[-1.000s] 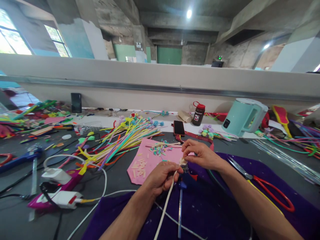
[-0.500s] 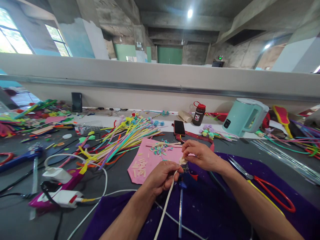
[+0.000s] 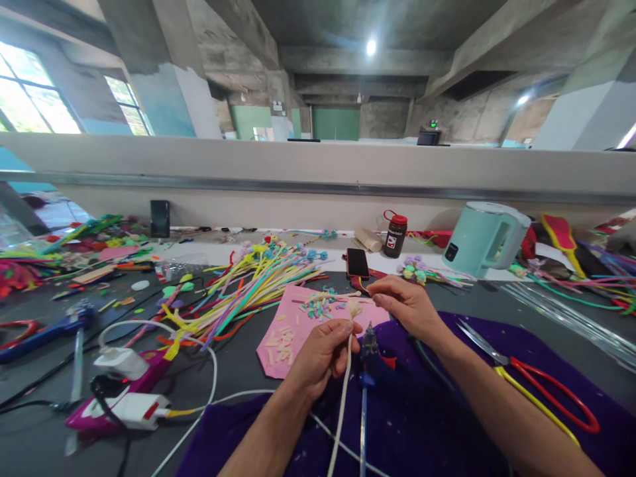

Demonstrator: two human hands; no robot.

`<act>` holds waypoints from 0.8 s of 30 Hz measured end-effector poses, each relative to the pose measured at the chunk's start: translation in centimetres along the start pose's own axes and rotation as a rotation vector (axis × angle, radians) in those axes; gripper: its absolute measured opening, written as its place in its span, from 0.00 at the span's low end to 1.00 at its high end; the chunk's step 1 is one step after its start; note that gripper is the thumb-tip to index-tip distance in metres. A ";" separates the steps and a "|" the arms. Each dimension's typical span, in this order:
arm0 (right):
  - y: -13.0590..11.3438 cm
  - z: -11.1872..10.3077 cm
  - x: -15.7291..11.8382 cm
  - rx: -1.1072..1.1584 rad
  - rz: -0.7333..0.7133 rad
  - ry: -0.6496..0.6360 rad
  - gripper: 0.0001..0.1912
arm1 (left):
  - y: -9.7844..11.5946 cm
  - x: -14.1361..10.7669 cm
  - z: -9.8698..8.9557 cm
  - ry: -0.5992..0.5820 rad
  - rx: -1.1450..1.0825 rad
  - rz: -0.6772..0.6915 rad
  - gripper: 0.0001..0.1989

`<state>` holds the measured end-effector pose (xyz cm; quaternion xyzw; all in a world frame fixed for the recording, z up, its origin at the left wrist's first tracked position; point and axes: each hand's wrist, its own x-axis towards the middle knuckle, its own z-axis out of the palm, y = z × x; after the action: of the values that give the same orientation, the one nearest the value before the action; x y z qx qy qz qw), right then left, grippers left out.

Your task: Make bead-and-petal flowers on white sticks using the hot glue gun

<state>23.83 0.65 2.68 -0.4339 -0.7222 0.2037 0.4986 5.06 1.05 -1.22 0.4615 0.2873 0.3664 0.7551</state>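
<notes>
My left hand (image 3: 325, 354) pinches a cream fuzzy stem (image 3: 342, 404) just under its small cream flower-like head (image 3: 354, 309). The stem's long tail hangs down toward me. My right hand (image 3: 405, 306) is off the flower, to its upper right, with thumb and fingertips drawn together; whatever may be between them is too small to make out. Below and between the hands, a blue glue gun (image 3: 366, 377) points its dark nozzle upward, a clear glue stick (image 3: 363, 430) coming out of its near end. Behind is a pink sheet (image 3: 271, 318) bearing short cream pieces (image 3: 281, 344) and small coloured bits (image 3: 322, 305).
Red-and-yellow scissors (image 3: 551, 397) lie on the purple cloth (image 3: 462, 424) at right. A bundle of coloured fuzzy stems (image 3: 253, 285), a phone (image 3: 357, 264), a bottle (image 3: 394, 237) and a mint kettle (image 3: 484, 238) stand behind. White cables and a magenta power strip (image 3: 82, 414) are at left.
My right hand has come away from the flower head, moving slightly up and right. My left hand still holds the stem, and the flower now shows more fully. The view has tilted up a little.
</notes>
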 end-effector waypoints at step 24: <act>-2.8 4.0 -1.6 0.482 0.270 0.107 0.08 | 0.4 -0.9 0.8 0.201 0.414 0.293 0.13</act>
<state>19.27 -1.62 2.13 -0.4055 -0.5613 0.4110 0.5929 5.02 0.08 -0.42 0.6042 0.3599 0.4489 0.5513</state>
